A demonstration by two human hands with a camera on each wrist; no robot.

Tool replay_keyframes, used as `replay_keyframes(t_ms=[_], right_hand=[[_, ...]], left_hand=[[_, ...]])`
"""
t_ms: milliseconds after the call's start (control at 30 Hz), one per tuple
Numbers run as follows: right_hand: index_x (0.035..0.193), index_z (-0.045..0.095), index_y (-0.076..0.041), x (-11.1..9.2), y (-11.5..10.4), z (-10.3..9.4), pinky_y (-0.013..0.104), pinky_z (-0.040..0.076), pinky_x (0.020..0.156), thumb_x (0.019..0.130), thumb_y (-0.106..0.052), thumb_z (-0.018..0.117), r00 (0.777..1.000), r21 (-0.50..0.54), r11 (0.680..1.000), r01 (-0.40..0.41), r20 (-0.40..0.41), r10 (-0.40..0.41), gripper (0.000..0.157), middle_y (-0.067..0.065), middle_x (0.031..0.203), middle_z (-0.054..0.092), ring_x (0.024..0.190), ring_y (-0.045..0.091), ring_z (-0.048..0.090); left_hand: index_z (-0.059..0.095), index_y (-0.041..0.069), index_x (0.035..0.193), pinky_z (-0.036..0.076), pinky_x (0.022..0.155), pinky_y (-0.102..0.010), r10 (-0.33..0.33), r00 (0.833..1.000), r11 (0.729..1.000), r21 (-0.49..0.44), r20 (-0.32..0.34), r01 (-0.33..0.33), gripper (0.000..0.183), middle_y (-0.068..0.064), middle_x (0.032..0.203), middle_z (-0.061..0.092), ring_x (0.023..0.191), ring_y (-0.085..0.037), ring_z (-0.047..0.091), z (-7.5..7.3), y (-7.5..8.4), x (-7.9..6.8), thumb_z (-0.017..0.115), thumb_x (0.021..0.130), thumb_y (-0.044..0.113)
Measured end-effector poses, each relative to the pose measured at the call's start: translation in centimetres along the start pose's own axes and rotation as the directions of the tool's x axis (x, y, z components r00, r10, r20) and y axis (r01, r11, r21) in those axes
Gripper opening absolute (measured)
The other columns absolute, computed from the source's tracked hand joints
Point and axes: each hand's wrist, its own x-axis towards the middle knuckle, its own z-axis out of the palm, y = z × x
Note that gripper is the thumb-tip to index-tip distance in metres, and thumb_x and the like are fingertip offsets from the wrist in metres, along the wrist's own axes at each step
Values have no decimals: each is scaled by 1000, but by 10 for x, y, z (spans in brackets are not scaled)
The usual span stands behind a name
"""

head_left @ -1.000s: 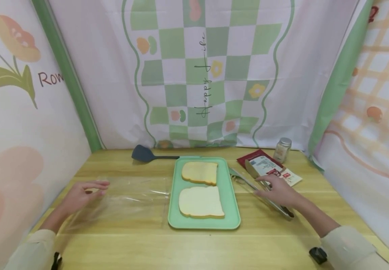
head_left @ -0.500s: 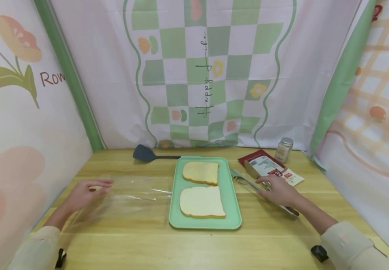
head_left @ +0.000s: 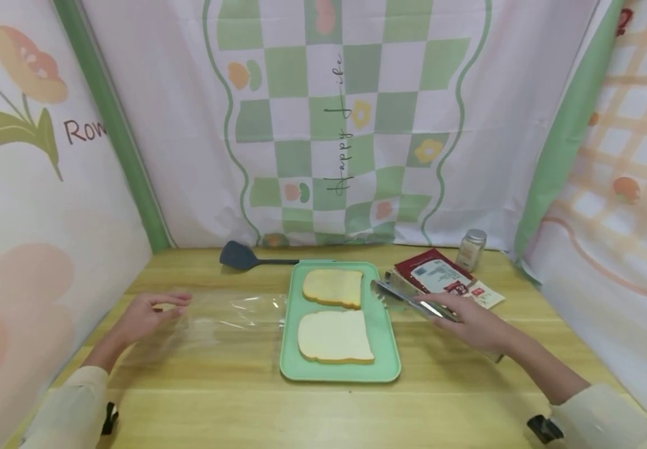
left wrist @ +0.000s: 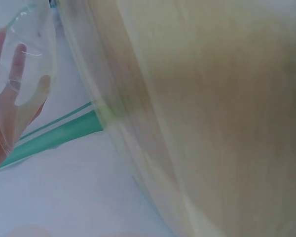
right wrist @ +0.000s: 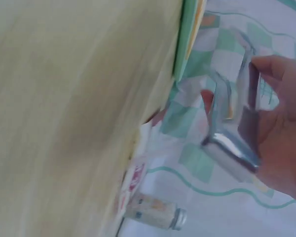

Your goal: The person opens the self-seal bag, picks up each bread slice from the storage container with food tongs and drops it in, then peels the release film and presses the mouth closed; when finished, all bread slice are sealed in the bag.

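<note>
Metal tongs (head_left: 413, 300) are gripped in my right hand (head_left: 472, 324); their tips hang over the right rim of a green tray (head_left: 337, 372). In the right wrist view the tongs (right wrist: 227, 140) stand with their arms apart, nothing between them. Two bread slices lie on the tray, one farther back (head_left: 331, 287) and one nearer (head_left: 335, 337). At the left, my left hand (head_left: 141, 318) is beside a clear plastic bag (head_left: 239, 315). Its spread fingers (left wrist: 17, 66) show through clear plastic in the left wrist view. Whether they touch the plastic I cannot tell.
A dark spatula (head_left: 239, 255) lies behind the tray to the left. To the right are a red and white packet (head_left: 436, 268) and a small jar (head_left: 470, 251) with a metal lid. A long utensil lies partly hidden beneath my right hand. Printed curtains surround the table.
My right hand has picked the tongs up off the table, and their tips have swung left over the tray's edge. The left hand has shifted slightly right.
</note>
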Motion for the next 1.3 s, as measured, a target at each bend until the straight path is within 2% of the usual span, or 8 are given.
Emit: replay_keyframes(t_ms=[67,300,467,633,700,833,1067,1300], right_hand=[[140,56,-18,-2,-6,-2,56,47,96,103,-21,56,999,19,1000,20,41,-21,38,10,136,60,125,36,53],[138,58,-19,-5,-18,-7,35,53,89,105,-20,51,988,95,991,93,111,-103,34,5,131,63,115,16,60],[134,61,-16,-4,-24,-10,31,53,84,105,-16,50,971,201,971,132,169,-167,31,7,129,65,110,11,61],[132,62,-10,1,-29,-11,26,50,66,105,-14,50,939,297,946,131,270,-215,30,-1,106,67,80,4,56],[132,62,-10,3,-29,-13,26,48,59,104,-14,51,930,317,942,112,300,-211,30,-5,97,66,69,3,50],[131,63,-16,5,-28,-18,26,48,56,104,-20,53,928,299,953,41,342,-147,30,-2,97,66,68,8,53],[129,65,-16,13,-18,-29,29,52,69,103,-19,55,909,298,954,-29,405,-99,28,5,108,65,82,20,68],[131,63,-10,27,-7,-31,30,56,65,102,-14,55,877,389,909,-152,477,-57,30,13,105,71,79,31,70]], left_hand=[[74,0,107,52,78,-23,6,1000,1000,-6,-3,-6,20,-16,120,69,105,8,57,0,0,0,74,89,8],[74,0,107,53,80,-25,5,1000,1000,14,1,-5,20,-14,121,69,105,8,57,1,0,4,73,89,7],[74,0,108,53,82,-26,3,1000,1000,9,-1,-3,20,-17,123,67,105,7,57,2,-1,7,72,90,8],[75,2,106,54,81,-26,2,1000,1000,-12,-8,-2,18,-19,123,67,105,5,59,3,0,7,72,89,6],[75,3,107,56,84,-34,6,1000,1000,4,1,-6,18,-18,123,67,107,-1,61,3,1,8,72,90,8],[74,4,109,55,86,-48,-6,1000,1000,11,20,6,21,-14,125,67,110,-13,62,3,4,10,72,91,12],[74,4,110,54,84,-35,0,999,1000,18,37,-1,21,-16,127,66,108,4,57,4,1,10,71,91,12],[73,4,111,53,88,-55,-12,999,1000,-22,48,13,21,-19,128,64,109,4,55,5,0,10,71,92,13]])
